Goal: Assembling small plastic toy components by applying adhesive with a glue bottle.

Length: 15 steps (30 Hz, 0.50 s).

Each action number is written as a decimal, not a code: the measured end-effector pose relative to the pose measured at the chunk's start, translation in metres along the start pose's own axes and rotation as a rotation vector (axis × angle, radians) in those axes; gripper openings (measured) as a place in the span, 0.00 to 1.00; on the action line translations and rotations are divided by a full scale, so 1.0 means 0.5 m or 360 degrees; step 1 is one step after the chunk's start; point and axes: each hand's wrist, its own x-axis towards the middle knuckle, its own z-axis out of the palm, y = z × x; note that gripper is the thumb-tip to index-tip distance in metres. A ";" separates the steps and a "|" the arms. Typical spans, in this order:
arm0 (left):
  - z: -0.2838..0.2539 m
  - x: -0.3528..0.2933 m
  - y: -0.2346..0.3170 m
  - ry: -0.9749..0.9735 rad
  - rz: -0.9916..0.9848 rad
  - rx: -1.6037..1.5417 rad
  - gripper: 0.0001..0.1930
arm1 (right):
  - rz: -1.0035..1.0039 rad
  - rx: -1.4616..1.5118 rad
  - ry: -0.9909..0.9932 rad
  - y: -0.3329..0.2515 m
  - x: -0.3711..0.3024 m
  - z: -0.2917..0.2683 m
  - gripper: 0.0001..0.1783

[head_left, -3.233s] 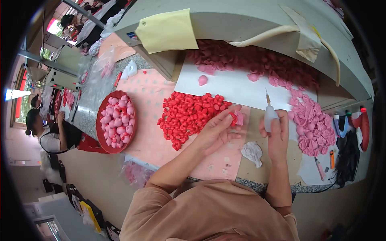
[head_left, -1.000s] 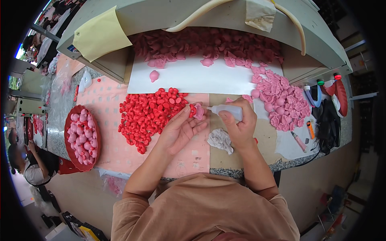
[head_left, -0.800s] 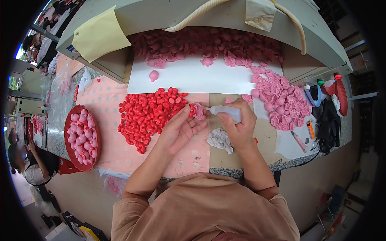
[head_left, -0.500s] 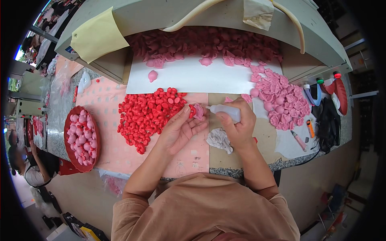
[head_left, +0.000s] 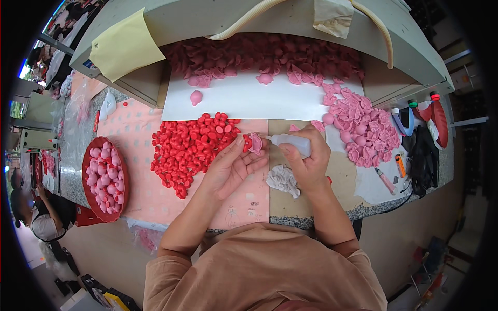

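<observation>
Between the thumb and forefinger of my left hand (head_left: 226, 170) is a small glossy red plastic piece (head_left: 247, 143), its other fingers loosely curled. A pink hollow plastic piece (head_left: 256, 144) sits against the red one; whether they are joined I cannot tell. My right hand (head_left: 313, 161) is wrapped round a translucent squeeze bottle (head_left: 293, 143), whose thin nozzle points left at the pink piece, very close to it. A heap of red pieces (head_left: 192, 147) lies left of my left hand. Below the bottle is a crumpled white cloth (head_left: 282, 180).
Pink pieces (head_left: 358, 122) are heaped at right, with more under the grey hood (head_left: 202, 23). A red basket (head_left: 126, 192) of pink-and-red parts stands at left. An orange lighter (head_left: 400, 166) and a tube (head_left: 385, 181) lie at far right. Another person (head_left: 46, 217) sits at far left.
</observation>
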 end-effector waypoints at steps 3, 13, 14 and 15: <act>0.000 0.000 0.000 0.0003 0.0003 0.0009 0.17 | -0.0013 -0.0019 -0.0001 0.003 0.000 -0.001 0.13; -0.007 0.000 -0.001 -0.0017 0.0007 -0.0042 0.15 | -0.0099 -0.0033 0.0012 0.005 -0.001 0.000 0.13; -0.007 0.000 -0.001 -0.0005 0.0005 -0.0056 0.15 | -0.0098 -0.0033 0.0012 0.004 -0.001 0.000 0.13; -0.007 -0.001 -0.001 -0.0004 0.0005 -0.0056 0.15 | -0.0102 -0.0037 0.0004 0.003 0.000 -0.001 0.13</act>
